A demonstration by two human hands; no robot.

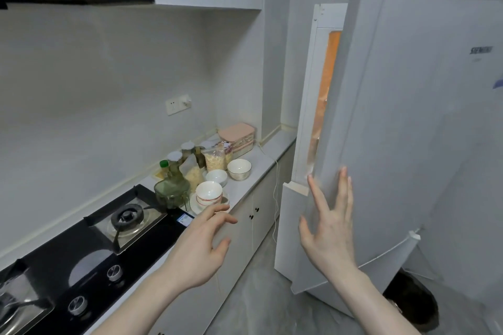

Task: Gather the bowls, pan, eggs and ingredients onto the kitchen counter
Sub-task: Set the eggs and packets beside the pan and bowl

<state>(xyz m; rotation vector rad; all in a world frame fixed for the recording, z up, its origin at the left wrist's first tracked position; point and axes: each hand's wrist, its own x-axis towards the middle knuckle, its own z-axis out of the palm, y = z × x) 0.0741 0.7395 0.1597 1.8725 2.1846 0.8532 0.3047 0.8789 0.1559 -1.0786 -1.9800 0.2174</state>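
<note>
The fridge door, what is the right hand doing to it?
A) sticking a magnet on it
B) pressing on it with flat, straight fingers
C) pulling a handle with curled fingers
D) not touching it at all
B: the right hand lies flat with straight, spread fingers against the edge of the fridge door, which stands slightly ajar and shows an orange glow inside.

The fridge door [424,117] bears a small dark brand mark, apparently "SIEMENS"; nothing else is legible.
</note>
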